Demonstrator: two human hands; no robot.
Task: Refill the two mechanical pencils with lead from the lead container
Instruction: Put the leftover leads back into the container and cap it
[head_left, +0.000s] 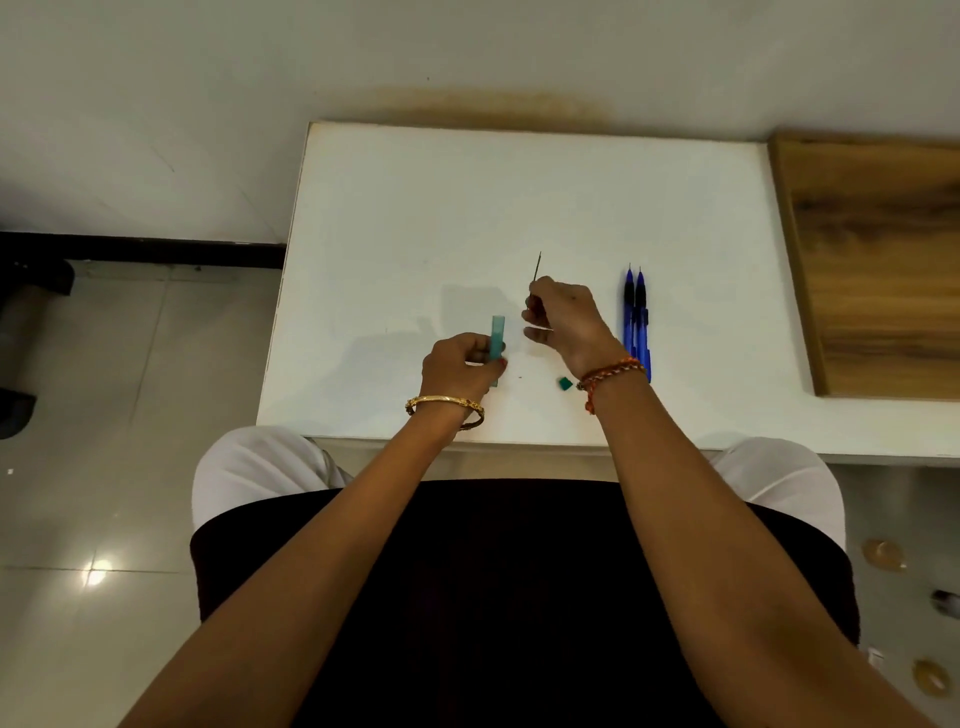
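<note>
Two blue mechanical pencils (637, 322) lie side by side on the white table (467, 208), tips pointing away, just right of my right hand. My left hand (460, 366) grips a teal translucent lead container (497, 338), upright with its top open. My right hand (563, 322) pinches thin dark leads (536, 267) that stick up from between thumb and fingers. A small green cap (565, 383) rests on the table near my right wrist. A tiny dark speck lies between my hands.
A wooden panel (878, 260) adjoins the table on the right. The wall is right behind the table. Tiled floor (130, 415) lies to the left, and my lap is against the table's front edge.
</note>
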